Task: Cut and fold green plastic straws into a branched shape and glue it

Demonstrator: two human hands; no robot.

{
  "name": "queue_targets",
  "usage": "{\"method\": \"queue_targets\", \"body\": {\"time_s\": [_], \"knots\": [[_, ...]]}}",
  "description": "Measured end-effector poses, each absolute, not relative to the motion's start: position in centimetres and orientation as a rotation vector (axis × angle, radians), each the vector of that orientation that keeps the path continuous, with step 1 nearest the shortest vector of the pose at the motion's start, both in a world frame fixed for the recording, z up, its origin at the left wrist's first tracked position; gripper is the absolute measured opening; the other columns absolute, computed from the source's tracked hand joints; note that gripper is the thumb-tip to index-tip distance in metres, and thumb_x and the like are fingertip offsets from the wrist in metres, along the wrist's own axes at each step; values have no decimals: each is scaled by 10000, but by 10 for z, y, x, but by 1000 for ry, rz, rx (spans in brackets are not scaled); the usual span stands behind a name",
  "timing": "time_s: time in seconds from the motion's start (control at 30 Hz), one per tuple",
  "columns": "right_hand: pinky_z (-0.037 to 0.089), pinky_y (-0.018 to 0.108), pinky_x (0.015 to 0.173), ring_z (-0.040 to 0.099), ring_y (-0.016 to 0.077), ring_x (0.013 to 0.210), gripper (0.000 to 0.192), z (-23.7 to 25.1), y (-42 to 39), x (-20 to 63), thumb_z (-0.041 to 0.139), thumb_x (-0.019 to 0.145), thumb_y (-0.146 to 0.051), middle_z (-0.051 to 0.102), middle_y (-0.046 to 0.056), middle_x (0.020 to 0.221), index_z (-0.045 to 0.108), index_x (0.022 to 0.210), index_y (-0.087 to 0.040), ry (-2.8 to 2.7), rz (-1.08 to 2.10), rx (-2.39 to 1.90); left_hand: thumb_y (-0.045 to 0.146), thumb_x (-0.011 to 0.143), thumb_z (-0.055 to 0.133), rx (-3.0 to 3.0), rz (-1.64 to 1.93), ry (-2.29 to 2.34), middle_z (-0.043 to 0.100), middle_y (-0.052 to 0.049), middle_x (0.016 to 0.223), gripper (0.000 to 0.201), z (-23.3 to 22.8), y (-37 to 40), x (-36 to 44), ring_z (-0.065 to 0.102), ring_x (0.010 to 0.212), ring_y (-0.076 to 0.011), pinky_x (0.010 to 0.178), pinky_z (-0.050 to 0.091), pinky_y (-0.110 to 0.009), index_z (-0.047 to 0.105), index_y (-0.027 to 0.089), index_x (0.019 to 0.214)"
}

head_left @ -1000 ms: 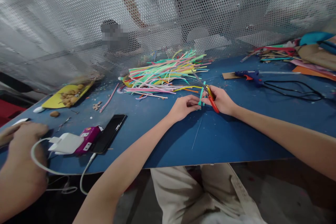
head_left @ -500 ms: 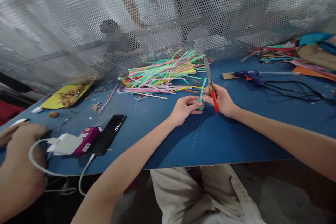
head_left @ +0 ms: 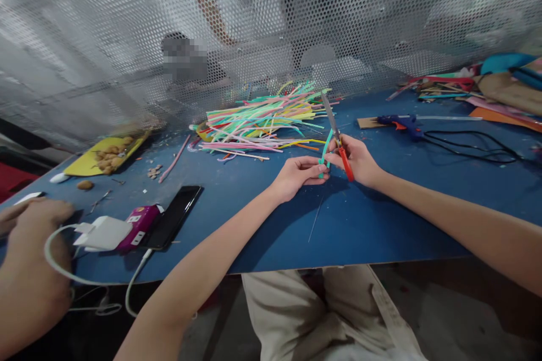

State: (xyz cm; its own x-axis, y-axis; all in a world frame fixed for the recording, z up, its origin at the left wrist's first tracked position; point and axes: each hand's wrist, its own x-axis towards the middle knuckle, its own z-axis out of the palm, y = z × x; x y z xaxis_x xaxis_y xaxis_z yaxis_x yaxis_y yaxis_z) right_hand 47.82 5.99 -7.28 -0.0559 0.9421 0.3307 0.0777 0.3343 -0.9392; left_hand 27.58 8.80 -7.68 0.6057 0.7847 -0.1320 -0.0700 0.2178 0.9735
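Observation:
My left hand (head_left: 301, 174) pinches a green pipe cleaner (head_left: 326, 145), part of which is folded or doubled at the fingertips. Close against it, my right hand (head_left: 358, 159) keeps a pair of scissors (head_left: 346, 164) with red handles tucked in its grip, blades pointing up and away. The right fingertips also reach the pipe cleaner, though whether they grip it is hard to see. Just beyond both hands lies a pile of pastel pipe cleaners (head_left: 262, 118).
A blue hot glue gun (head_left: 404, 122) rests at right with its cord. At left are a phone (head_left: 180, 214), a white charger (head_left: 105, 232) in a purple adapter, and a yellow tray (head_left: 84, 159) of brown pieces. Another person's arm (head_left: 38, 271) is at far left. Perforated metal (head_left: 271, 22) stands behind.
The scissors' blades have tilted slightly to the left. The green pipe cleaner has shifted a little between my fingers, while both hands stay in nearly the same place.

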Motion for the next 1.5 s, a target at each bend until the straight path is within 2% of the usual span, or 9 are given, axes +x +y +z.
{"method": "queue_targets", "body": {"time_s": [0.07,0.3,0.53,0.7,0.87,1.07,1.2,1.33,1.5], "knots": [[414,284,586,456,109,597,361,-72,61,479,839,716,-406,586,-37,750,561,866,-230,-1442,929,-1007,417,703,908,1231,679,732,773,-91,962,454,-77,89,275,750,871,-166,914,616,-370,755,131,1021],[479,303,656,529,136,674,343,-71,61,476,825,725,-429,616,-10,797,578,845,-224,-1480,919,-1019,448,715,889,1310,639,760,777,-104,976,462,-74,86,275,744,881,-168,922,606,-358,780,127,1028],[333,277,533,415,114,571,445,-61,70,502,813,703,-596,501,-34,626,628,755,-196,-1781,851,-1327,420,707,895,1314,894,802,779,-81,921,400,-66,104,263,741,815,-157,829,617,-313,787,139,970],[350,305,581,481,159,620,480,-46,72,526,771,733,-664,581,-1,707,604,823,-224,-1936,653,-1460,423,721,883,1279,1087,828,779,-78,912,394,-61,116,257,756,825,-174,804,624,-310,775,145,979],[316,308,614,528,193,670,534,-40,70,534,810,658,-690,643,43,806,582,819,-235,-2002,400,-1672,437,702,894,1244,1054,833,777,-88,987,456,-59,113,258,775,819,-200,759,647,-320,758,147,1027],[335,298,632,567,193,691,540,-37,63,527,661,753,-763,672,29,830,597,830,-232,-2275,523,-1763,451,675,905,1289,929,859,771,-94,943,459,-57,108,258,763,721,-189,688,654,-317,759,124,961],[320,290,605,453,139,609,561,-35,60,522,617,787,-774,551,-16,693,561,776,-216,-2327,766,-1626,440,663,912,1329,848,856,753,-71,834,423,-49,101,259,736,632,-167,636,652,-307,763,115,889],[300,287,596,358,118,603,576,-35,58,521,610,806,-767,426,-42,663,497,727,-208,-2329,901,-1475,430,638,926,1317,812,867,746,-64,794,419,-41,96,260,715,588,-154,596,646,-295,762,115,859],[287,283,587,348,115,597,560,-37,57,521,607,820,-751,414,-46,661,491,747,-208,-2335,933,-1428,430,628,929,1323,805,862,747,-63,773,425,-39,93,260,710,574,-156,567,641,-293,768,119,868]]}}
